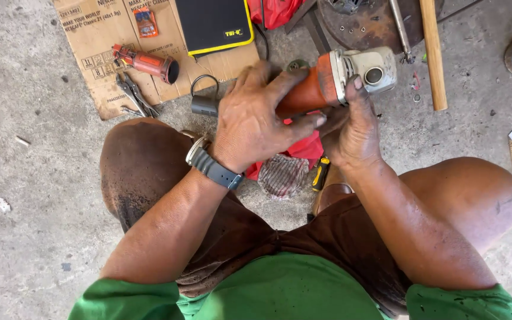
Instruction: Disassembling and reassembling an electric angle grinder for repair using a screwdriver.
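Seen from above, squatting on a grey concrete floor, knees spread, green shirt hem at the bottom edge. Both hands on an orange-bodied angle grinder with a pale grey metal gear head, held above the floor between the knees, gear head pointing away from the body. Left hand, grey wristwatch on the wrist, wrapped over the orange barrel, fingers spread and curled around it, clasping it. Right hand cupped under the grinder beside the gear head, thumb up against the grey casing near the round button, gripping from below.

Directly under the grinder: a crumpled red cloth, a striped rag and a small yellow-and-black handled tool on the floor. Just beyond the left hand, a short black cylinder with a wire loop. Further from the grinder on that side, a flattened brown cardboard sheet carrying a second, smaller orange power tool, steel locking pliers and a black flat case edged in yellow. On the grinder's other side, a long wooden handle and a thin steel rod, near a rusty round metal plate.
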